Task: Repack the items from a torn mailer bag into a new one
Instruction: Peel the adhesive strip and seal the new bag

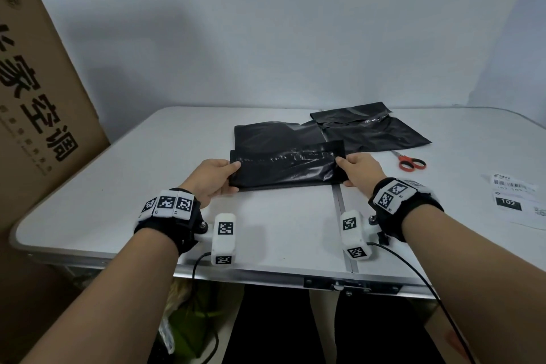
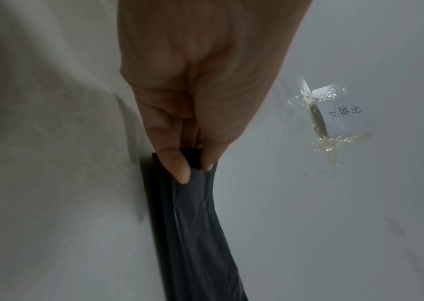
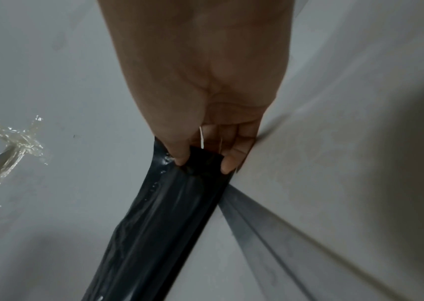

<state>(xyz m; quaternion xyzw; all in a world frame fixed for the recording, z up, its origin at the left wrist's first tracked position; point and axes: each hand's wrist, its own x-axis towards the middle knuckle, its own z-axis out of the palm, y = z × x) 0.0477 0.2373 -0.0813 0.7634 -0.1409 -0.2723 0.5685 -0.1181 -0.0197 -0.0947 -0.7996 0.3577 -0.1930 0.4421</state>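
Parcel packing spot: shipping labels [image 1: 515,196], folding table [image 1: 118,186], big cardboard box [image 1: 35,91].

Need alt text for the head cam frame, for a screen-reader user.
Two bare hands, left hand and right hand, pinch the ends of a folded black mailer bag on a grey folding table. A second black bag lies behind it, with red-handled scissors and printed shipping labels to the right.

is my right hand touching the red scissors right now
Apart. The head view shows the right hand pinching the black mailer bag, with bare table between it and the scissors.
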